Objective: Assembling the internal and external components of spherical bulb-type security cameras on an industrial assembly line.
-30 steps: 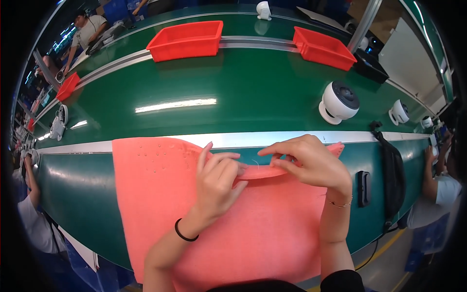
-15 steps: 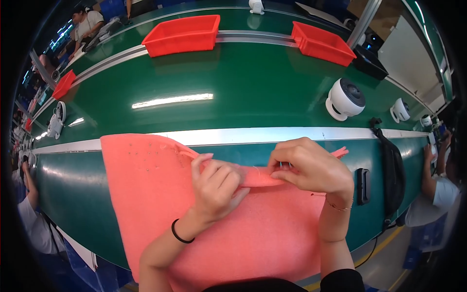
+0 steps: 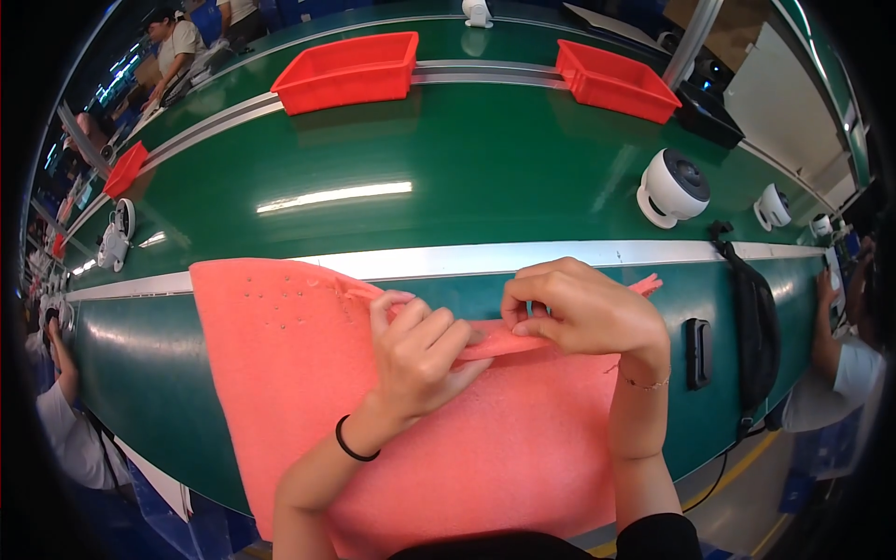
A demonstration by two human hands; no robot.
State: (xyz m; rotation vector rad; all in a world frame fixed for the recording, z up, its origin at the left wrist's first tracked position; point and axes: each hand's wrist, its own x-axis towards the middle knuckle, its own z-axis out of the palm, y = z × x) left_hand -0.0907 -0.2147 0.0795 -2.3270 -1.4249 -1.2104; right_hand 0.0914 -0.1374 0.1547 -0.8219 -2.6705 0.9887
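A large coral-pink cloth (image 3: pixel 485 448) lies over the near edge of the green bench and hangs toward me. Small beads or studs dot its far left corner. My left hand (image 3: pixel 420 355) is closed on the cloth's far edge, which is gathered into a fold. Just to the right, my right hand (image 3: pixel 588 308) pinches the same fold between thumb and fingertips. Whether a needle or anything else small sits in that pinch, I cannot make out. A tied end of the cloth sticks out beyond my right wrist.
Beyond the metal strip, a green conveyor (image 3: pixel 467 168) carries white round cameras (image 3: pixel 674 189). Red bins (image 3: pixel 350 75) stand along its far rail. To my right lie a small black case (image 3: pixel 698 355) and a black bag (image 3: pixel 754 336). Other people work at both sides.
My right hand has shifted slightly left along the fold, closer to my left hand. The white cameras on the right have moved a little to the right.
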